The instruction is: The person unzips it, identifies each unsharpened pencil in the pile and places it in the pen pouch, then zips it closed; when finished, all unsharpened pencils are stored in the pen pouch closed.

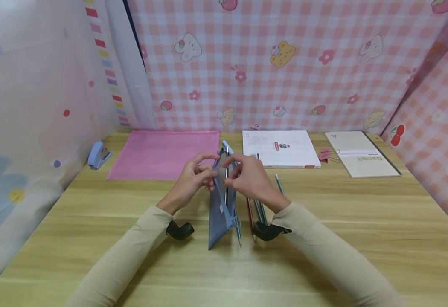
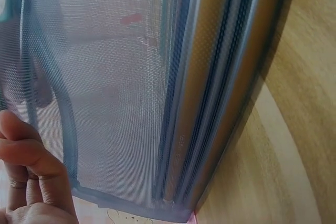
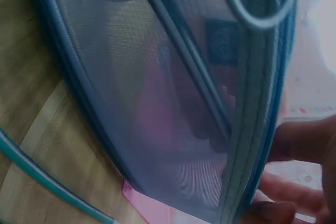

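A blue mesh zip pouch stands on its edge with its mouth uppermost, between both hands. My left hand pinches the left rim of the mouth. My right hand reaches over the zipped right rim and holds a dark, silver-striped pencil slanting down inside the pouch. Through the mesh, that pencil shows in the right wrist view, its upper end hidden behind the zip band. Along the pouch's bottom, the left wrist view shows several yellow and dark pencils.
Green pencils and a red pencil lie right of the pouch. Behind are a pink pouch, a white book and a notebook. Pink binder clips sit beside the notebook; a blue stapler is far left.
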`<state>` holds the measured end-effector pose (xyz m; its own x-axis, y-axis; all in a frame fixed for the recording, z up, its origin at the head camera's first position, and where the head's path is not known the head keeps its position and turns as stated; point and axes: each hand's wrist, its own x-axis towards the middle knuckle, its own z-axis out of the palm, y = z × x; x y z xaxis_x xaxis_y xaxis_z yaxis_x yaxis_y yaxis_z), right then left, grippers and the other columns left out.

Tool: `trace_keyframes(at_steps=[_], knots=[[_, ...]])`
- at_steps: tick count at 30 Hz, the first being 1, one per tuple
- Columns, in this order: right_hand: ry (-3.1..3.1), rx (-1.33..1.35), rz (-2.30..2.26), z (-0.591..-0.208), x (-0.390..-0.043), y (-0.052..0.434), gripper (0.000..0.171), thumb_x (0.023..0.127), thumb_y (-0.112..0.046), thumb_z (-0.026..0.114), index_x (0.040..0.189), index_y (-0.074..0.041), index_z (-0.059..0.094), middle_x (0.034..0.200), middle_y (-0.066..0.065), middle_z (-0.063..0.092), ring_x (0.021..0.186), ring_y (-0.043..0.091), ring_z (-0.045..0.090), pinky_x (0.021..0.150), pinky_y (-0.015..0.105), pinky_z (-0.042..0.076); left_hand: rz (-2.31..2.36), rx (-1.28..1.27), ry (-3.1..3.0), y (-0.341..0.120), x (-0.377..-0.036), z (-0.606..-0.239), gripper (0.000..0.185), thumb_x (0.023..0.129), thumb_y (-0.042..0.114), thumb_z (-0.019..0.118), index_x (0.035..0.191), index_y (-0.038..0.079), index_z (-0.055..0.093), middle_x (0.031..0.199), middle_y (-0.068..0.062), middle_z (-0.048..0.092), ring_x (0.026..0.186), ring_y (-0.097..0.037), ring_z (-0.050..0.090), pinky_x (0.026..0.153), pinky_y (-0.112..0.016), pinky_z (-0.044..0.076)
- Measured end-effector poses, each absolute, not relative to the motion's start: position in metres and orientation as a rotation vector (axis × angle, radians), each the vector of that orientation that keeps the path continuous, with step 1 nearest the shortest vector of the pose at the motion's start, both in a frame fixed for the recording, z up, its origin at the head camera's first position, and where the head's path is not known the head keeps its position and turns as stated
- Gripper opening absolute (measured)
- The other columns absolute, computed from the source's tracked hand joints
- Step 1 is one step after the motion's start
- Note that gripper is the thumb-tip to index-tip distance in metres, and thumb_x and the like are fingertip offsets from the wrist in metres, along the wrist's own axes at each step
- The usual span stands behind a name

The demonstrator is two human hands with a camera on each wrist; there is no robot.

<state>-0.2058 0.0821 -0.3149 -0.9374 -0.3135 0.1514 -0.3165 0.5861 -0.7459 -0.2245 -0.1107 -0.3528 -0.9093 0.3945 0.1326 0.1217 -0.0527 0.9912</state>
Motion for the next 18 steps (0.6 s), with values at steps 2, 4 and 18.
trace_keyframes(at_steps=[2,4,18], knots=[[-2.849,0.611,1.267,-0.316,-0.204,0.08,0.035,0.082,-0.009,0.076,0.116,-0.009,0.068,0.077,0.005,0.074,0.062,0.012,0.063,0.055,0.023,0.047,2.07,0.551,2.029,-0.113,-0.224,-0.354,0.048,0.094,0.002,0.051,0.141,0.003,0.044,0.065,0.004,0.056,0.056,-0.01,0.056,0.056,-0.024,0.051],[-2.856,0.668,1.227,-0.317,-0.203,0.079,0.034,0.083,-0.011,0.076,0.116,-0.01,0.068,0.079,0.005,0.074,0.064,0.012,0.064,0.056,0.023,0.049,2.065,0.547,2.038,-0.114,-0.223,-0.355,0.048,0.093,0.001,0.051,0.141,0.003,0.044,0.066,0.004,0.057,0.057,-0.01,0.056,0.057,-0.025,0.052],[-2.606,0.933,1.326,-0.324,-0.166,0.113,0.015,0.093,-0.016,0.069,0.099,-0.007,0.059,0.08,0.002,0.068,0.056,0.005,0.053,0.05,0.021,0.044,2.082,0.551,2.023,-0.115,-0.226,-0.354,0.049,0.093,0.003,0.054,0.141,0.002,0.044,0.067,0.004,0.057,0.057,-0.01,0.056,0.056,-0.022,0.048]])
